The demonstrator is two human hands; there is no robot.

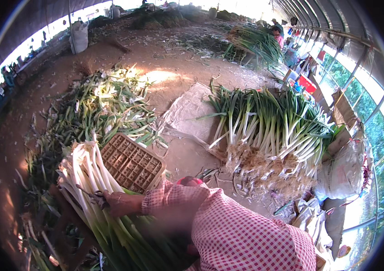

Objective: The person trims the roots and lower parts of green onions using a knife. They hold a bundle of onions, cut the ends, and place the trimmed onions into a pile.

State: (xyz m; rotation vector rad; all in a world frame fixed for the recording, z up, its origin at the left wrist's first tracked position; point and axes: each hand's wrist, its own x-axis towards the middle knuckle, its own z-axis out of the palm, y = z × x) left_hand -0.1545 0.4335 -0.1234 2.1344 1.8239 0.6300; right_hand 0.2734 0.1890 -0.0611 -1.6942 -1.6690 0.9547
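Note:
My right hand (122,202), at the end of a red-and-white checked sleeve (242,223), is closed around the handles of a pair of scissors (95,195). The scissors' blades point up and left across the white stalks of a bundle of large green onions (92,169). White root ends of this bundle face away from me, and its green leaves run toward the bottom of the view. Beside the stalks, a brown plastic crate (132,162) with a gridded face lies tilted. My left hand is out of view.
A heap of leaf trimmings (107,105) covers the ground ahead on the left. Untrimmed green onions (270,132) with roots lie in a row at right, near a pale sheet (195,111). A white sack (79,36) stands far left. Other people (277,34) are far off.

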